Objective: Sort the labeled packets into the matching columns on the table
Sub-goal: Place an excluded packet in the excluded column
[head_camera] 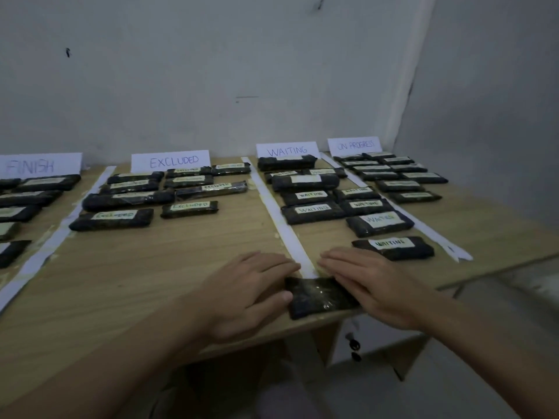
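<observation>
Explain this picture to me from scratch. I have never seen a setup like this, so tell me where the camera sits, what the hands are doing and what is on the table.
There is no machine here. A person wears a camera on the head, so you look forward and down over both arms. The wooden table is split into columns by white paper strips, each headed by a card standing at the wall: FINISH, EXCLUDED, WAITING and ON PROGRESS. Dark wrapped packets with small white labels lie in rows under the cards. At the near edge, one packet lies across the end of a strip. No label shows on it. The left hand touches its left end, thumb against it, and the right hand lies on its right end, fingers fairly straight. Whether either hand grips it, I cannot tell.
</observation>
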Demonstrator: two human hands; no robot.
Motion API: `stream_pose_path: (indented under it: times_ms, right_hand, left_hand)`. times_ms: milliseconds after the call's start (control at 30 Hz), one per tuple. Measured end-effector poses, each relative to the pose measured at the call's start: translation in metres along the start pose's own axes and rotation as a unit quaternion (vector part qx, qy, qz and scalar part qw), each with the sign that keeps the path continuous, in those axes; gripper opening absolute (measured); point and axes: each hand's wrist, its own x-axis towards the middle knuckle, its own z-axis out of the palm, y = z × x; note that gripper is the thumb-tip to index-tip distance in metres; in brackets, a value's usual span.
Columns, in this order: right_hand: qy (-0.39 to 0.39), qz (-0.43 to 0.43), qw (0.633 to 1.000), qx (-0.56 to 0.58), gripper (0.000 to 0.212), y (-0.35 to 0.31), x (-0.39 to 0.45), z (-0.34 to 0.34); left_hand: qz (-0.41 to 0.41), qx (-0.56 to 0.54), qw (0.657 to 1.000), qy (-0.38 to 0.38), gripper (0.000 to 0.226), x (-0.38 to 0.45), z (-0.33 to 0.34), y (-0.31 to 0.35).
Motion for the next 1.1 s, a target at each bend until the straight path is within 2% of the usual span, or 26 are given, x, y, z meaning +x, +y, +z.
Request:
stream_pose_path:
  times_ms: [100,333,467,600,700,767,867,967,1033,1100]
  right_hand:
    - [0.018,-0.012,1.000,-0.004,0.044,-0.005,-0.025,0.002]
    - [0.014,-0.055,0.998,0.025,0.037,-0.001,-0.034,0.011]
    - [0.032,-0.016,0.990,0.136,0.035,-0.002,-0.025,-0.001]
    - [0.068,0.033,0.969,0.234,0.022,-0.004,-0.004,-0.006]
    - [0.089,0.103,0.938,0.320,0.026,-0.008,0.017,-0.001]
    - [0.115,0.141,0.899,0.397,0.026,-0.013,0.034,0.002]
    - [0.164,0.175,0.854,0.461,0.028,-0.022,0.061,0.004]
    - [0.205,0.200,0.819,0.497,0.030,-0.031,0.086,0.007]
    - [0.221,0.201,0.813,0.499,0.024,-0.038,0.101,0.010]
    - [0.222,0.192,0.810,0.508,0.018,-0.044,0.112,0.013]
  left_hand:
    - [0.029,-0.002,1.000,0.005,0.066,-0.004,0.005,0.007]
    - [0.046,0.017,0.998,0.037,0.056,-0.009,0.011,0.008]
    - [0.020,-0.010,0.999,0.024,0.064,-0.012,0.004,0.013]
    - [-0.048,-0.137,0.986,0.083,0.044,-0.011,-0.001,0.012]
    - [-0.139,-0.236,0.950,0.147,0.035,-0.009,-0.003,0.004]
    - [-0.186,-0.293,0.918,0.195,0.031,-0.008,-0.006,0.000]
    - [-0.237,-0.400,0.847,0.258,0.023,-0.012,-0.012,-0.011]
    - [-0.256,-0.502,0.780,0.272,0.019,-0.018,-0.021,-0.025]
    - [-0.261,-0.552,0.739,0.284,0.020,-0.023,-0.024,-0.034]
    - [-0.271,-0.565,0.722,0.295,0.023,-0.028,-0.025,-0.043]
